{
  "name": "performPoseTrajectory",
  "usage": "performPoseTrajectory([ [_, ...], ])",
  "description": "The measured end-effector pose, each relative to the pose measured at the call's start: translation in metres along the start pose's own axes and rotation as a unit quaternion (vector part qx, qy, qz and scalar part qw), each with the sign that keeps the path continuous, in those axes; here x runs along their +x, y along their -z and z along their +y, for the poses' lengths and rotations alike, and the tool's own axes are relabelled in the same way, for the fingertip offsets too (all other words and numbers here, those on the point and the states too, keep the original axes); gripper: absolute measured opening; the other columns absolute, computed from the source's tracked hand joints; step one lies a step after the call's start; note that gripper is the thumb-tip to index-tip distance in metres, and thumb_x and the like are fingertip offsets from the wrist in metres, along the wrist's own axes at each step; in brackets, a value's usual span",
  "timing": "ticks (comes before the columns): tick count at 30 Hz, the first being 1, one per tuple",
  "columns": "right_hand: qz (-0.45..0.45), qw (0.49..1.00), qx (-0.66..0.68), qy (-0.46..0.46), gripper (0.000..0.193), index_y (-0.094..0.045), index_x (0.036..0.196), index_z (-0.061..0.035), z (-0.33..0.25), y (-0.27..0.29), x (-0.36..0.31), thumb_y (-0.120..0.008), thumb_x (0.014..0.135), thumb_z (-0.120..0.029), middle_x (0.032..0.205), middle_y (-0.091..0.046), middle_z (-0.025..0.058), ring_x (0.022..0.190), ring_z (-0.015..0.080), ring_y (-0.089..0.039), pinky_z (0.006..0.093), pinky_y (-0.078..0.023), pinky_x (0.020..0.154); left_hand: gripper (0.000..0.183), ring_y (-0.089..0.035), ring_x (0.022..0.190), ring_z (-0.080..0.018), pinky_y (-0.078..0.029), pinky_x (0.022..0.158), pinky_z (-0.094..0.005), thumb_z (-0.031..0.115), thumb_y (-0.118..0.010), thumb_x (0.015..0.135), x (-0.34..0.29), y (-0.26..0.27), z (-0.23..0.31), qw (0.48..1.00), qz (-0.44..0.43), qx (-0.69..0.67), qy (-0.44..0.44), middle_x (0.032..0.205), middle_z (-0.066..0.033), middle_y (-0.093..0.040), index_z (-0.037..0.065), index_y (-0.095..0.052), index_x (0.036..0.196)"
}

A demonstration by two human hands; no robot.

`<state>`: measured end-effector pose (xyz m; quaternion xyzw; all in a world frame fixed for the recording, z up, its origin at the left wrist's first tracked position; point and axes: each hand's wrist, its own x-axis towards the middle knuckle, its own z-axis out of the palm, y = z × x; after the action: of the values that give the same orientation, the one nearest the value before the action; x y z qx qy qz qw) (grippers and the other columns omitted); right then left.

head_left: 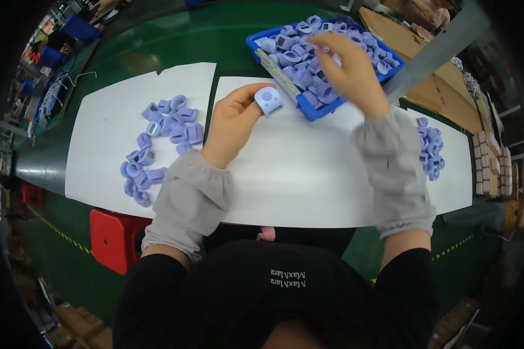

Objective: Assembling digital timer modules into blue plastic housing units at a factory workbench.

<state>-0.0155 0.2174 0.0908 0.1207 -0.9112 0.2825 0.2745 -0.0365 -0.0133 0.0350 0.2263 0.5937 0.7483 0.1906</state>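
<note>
My left hand [230,125] is closed on a pale lilac plastic piece [268,101], pinching its left edge between thumb and fingers. The piece has a rounded outline, a round button-like spot on its face and a slot near its lower edge. Over a blue plastic bin [317,114] my right hand [350,67] hangs with its fingers curved and apart, and no held piece shows in it. Many similar lilac pieces [301,77] fill the bin, some hidden beneath that hand and wrist. Slight blur softens the right sleeve.
Loose lilac pieces [172,125] lie on the white table covering [297,192] at left, with another cluster [429,152] at far right. A grey metal post [431,58] rises beside the bin. Stacked pale blocks [483,166] stand beyond the right edge; a red stool [113,238] is at lower left.
</note>
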Motion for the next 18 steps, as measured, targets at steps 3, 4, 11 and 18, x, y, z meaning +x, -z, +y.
performPoseTrajectory([
  [3, -0.079, 0.974, 0.175, -0.121, 0.024, -0.060, 0.110, 0.0001, -0.049, -0.005, -0.054, -0.059, 0.087, -0.009, 0.101, -0.062, 0.0097, 0.095, 0.0133, -0.058, 0.0286, -0.046, 0.083, 0.028, -0.060, 0.101, -0.0157, -0.046, 0.089, -0.0269, 0.004, -0.056, 0.090, -0.002, -0.013, -0.010, 0.999, 0.003, -0.035, -0.032, 0.111, -0.0089, -0.063, -0.003, -0.057, 0.117],
  [4, -0.079, 0.973, 0.175, -0.127, 0.024, -0.060, 0.110, 0.0001, -0.053, -0.013, -0.069, -0.059, 0.087, -0.009, 0.101, -0.062, 0.0097, 0.095, 0.0133, -0.058, 0.0286, -0.046, 0.083, 0.028, -0.060, 0.101, -0.0157, -0.046, 0.089, -0.0269, 0.004, -0.056, 0.090, -0.003, -0.017, -0.015, 0.999, 0.001, -0.036, -0.026, 0.111, -0.0089, -0.063, -0.003, -0.057, 0.117],
  [11, -0.037, 0.867, 0.460, -0.188, 0.039, -0.045, 0.118, 0.0013, -0.047, -0.056, -0.113, -0.065, 0.084, -0.003, 0.107, -0.054, 0.0071, 0.094, 0.0145, -0.056, 0.0296, -0.047, 0.085, 0.029, -0.063, 0.085, -0.0231, -0.049, 0.074, -0.0315, -0.003, -0.057, 0.081, -0.003, -0.019, -0.027, 0.906, -0.054, 0.344, -0.241, 0.096, -0.0108, -0.064, 0.002, -0.059, 0.109],
  [18, 0.036, 0.918, 0.339, -0.202, 0.037, -0.049, 0.113, 0.0010, -0.054, -0.048, -0.118, -0.067, 0.081, 0.000, 0.104, -0.054, 0.0076, 0.093, 0.0130, -0.054, 0.0284, -0.046, 0.081, 0.032, -0.064, 0.080, -0.0214, -0.051, 0.070, -0.0307, 0.006, -0.065, 0.080, -0.023, -0.032, -0.044, 0.953, -0.057, 0.253, -0.157, 0.093, -0.0111, -0.063, 0.001, -0.055, 0.111],
])
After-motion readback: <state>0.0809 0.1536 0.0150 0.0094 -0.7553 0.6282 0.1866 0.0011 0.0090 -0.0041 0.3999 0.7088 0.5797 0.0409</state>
